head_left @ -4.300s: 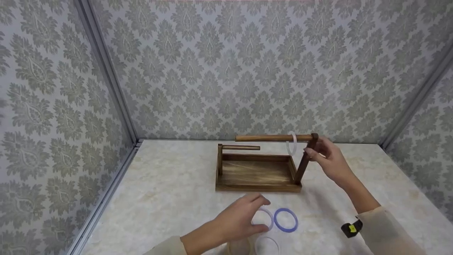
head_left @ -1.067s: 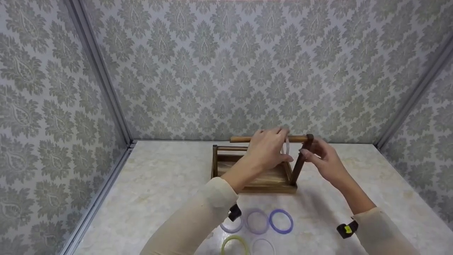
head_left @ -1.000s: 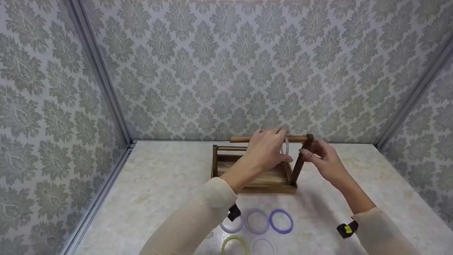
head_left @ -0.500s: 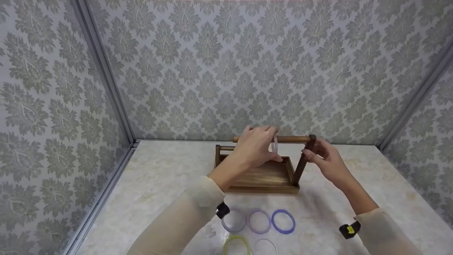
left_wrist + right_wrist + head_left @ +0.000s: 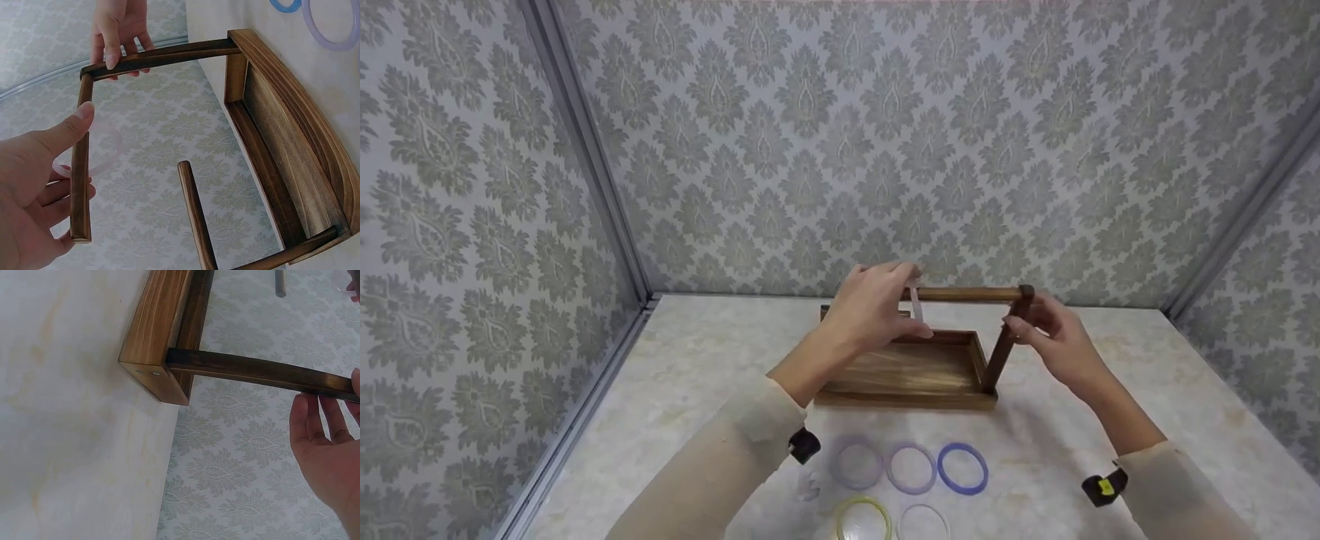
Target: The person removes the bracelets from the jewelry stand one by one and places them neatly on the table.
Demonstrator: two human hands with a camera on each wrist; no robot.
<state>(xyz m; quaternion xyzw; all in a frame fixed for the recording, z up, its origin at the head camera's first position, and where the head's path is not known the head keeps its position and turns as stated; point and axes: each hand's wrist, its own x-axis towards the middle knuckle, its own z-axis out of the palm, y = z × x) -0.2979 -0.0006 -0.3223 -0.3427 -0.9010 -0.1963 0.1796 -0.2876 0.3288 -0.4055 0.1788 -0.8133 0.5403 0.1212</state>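
Note:
A pale pink translucent bangle [image 5: 916, 306] encircles the upper bar [image 5: 969, 294] of a wooden bangle stand. My left hand [image 5: 864, 311] holds that bangle near the bar's free end; in the left wrist view the thumb [image 5: 76, 121] lies over the bar and the fingers curl below it. My right hand [image 5: 1056, 334] grips the stand's tall right post [image 5: 1003, 345] close to its top, thumb in front and fingers behind. The stand's shorter bar [image 5: 194, 214] bears no bangle in the left wrist view; the left hand mostly hides it in the head view.
The stand's tray base [image 5: 915, 401] sits on the marbled table [image 5: 720, 352]. Nearer me lie a blue bangle [image 5: 985, 469], two pale purple bangles, one of them [image 5: 911, 489] beside the blue, a yellow bangle [image 5: 842, 517] and a clear bangle [image 5: 924, 507]. Patterned walls enclose the table.
Earlier the pink bangle hung near the post while my left hand was low over the table bangles. The left hand then took hold of it and slid it leftward along the bar. The right hand kept its grip.

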